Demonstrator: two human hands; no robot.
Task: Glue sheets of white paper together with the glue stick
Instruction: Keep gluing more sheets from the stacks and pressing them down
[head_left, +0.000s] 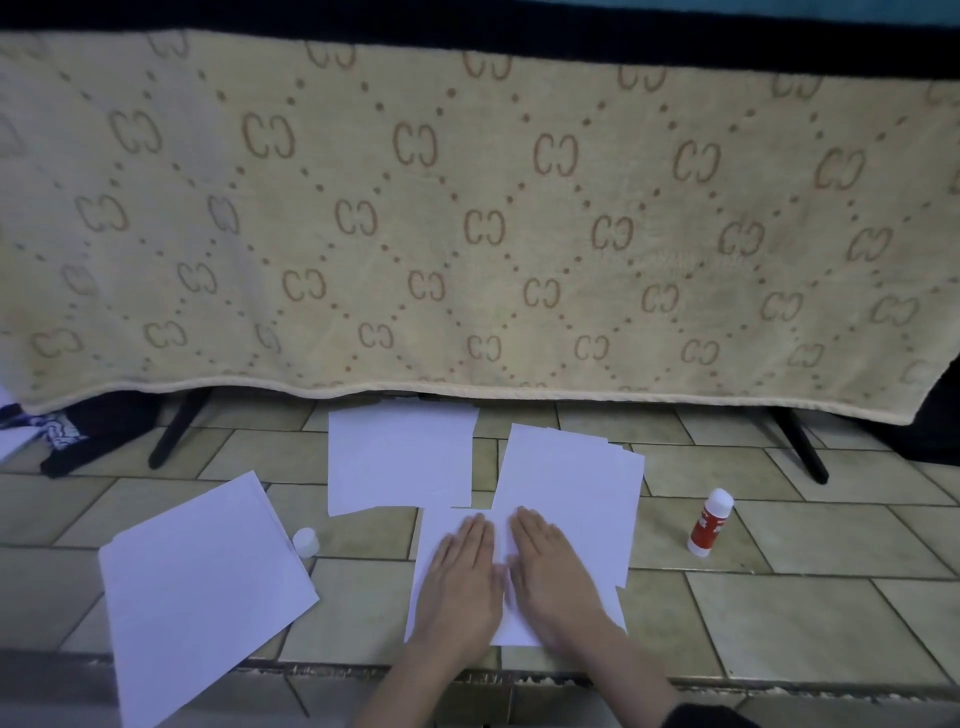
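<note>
both hands flat: left hand (460, 577), right hand (556, 571) press paper sheet (587, 566), gripping nothing. sheet likely thin, limp, slides; lift by corner. glue stick (710, 522) right of sheet.

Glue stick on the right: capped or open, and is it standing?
Uncapped and standing, leaning slightly. The glue stick shows its white top, while a loose white cap lies far left by the paper stack.

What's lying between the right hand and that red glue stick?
In the head view, white paper under the right hand, then bare floor tile up to the glue stick.
</note>
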